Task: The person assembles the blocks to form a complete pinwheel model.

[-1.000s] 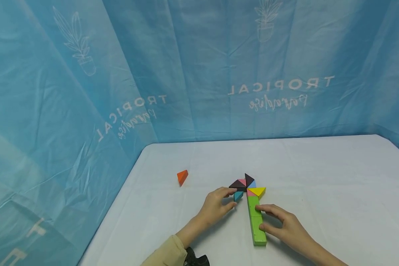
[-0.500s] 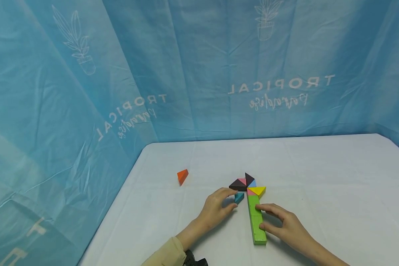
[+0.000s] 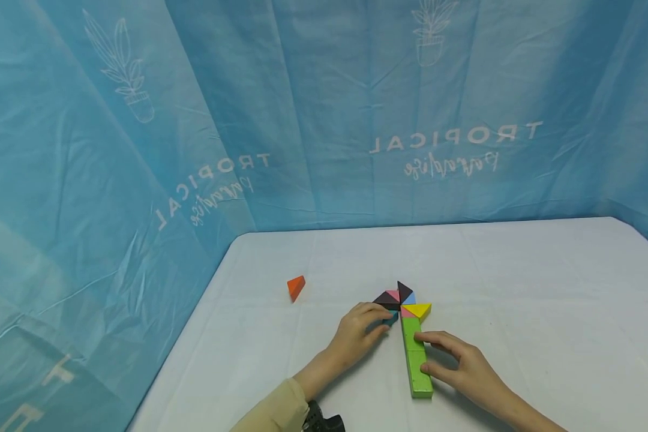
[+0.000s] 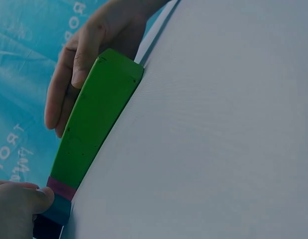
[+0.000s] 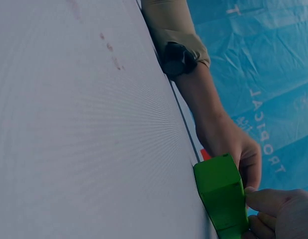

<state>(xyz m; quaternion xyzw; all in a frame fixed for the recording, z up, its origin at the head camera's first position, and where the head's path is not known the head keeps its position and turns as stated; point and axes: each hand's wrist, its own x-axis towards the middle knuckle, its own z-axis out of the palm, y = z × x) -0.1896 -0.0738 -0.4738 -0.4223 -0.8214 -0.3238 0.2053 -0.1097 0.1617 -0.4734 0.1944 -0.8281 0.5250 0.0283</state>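
My left hand (image 3: 355,333) pinches a teal triangular block (image 3: 391,318) between thumb and fingers, just below the black triangular block (image 3: 387,302). Part of the teal block is hidden by the fingers; in the left wrist view, the teal block (image 4: 58,210) sits against a pink block (image 4: 61,188). My right hand (image 3: 464,364) rests its thumb and a fingertip along the right side of two green blocks (image 3: 417,360) lined up end to end, without closing round them. Pink, blue, black and yellow (image 3: 418,311) triangular blocks fan out at the far end of the green ones.
An orange triangular block (image 3: 296,288) lies apart at the left on the white tabletop (image 3: 518,270). Blue printed cloth (image 3: 324,120) hangs behind the table and along its left side. A black device (image 3: 322,419) is worn at the left wrist.
The left hand has shifted slightly right with the teal block, bringing it closer to the fan's centre and the green blocks. The right hand and the other blocks look unmoved.
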